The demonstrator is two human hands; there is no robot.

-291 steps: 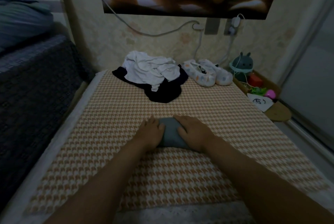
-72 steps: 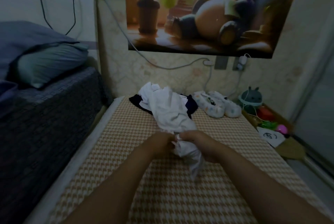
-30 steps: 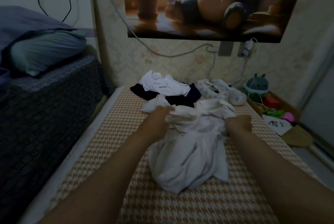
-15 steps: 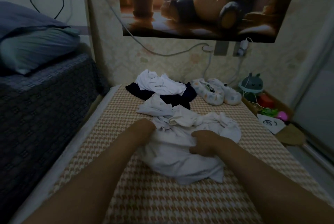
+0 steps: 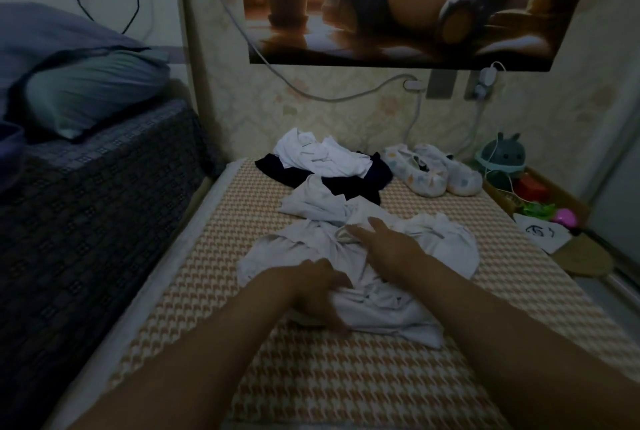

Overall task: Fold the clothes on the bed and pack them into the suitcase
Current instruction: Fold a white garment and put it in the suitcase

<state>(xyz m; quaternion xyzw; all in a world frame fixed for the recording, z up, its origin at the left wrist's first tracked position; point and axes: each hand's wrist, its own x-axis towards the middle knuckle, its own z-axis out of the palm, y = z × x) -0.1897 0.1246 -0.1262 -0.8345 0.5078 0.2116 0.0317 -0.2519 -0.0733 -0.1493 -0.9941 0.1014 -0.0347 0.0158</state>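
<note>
Right fingers (image 5: 362,231): lying straight and close together, pressing flat on the white garment (image 5: 440,249) and pointing far-left.
Right hand (image 5: 391,251): resting palm-down on the middle of the garment, with the forearm coming in from the near right.
Left fingers (image 5: 334,320): curling down around a near fold of the same garment, with the thumb lying on top of the cloth; the tips are blurring, so the exact grip is hard to read.
Left hand (image 5: 310,291): gripping the garment's near-left part, just near of the right hand.
White garment: lying crumpled and spread out in the middle of the houndstooth bed cover (image 5: 346,384), with one loose end trailing far-left.
Clothes pile (image 5: 322,157): sitting at the far end of the cover, white pieces lying on top of a dark garment (image 5: 349,185).
Slippers (image 5: 433,175): sitting as a pair just right of the pile, by the wall.
Pillow (image 5: 90,90): lying on the higher dark bed at the left.
Poster (image 5: 415,3): hanging on the far wall above the pile.
</note>
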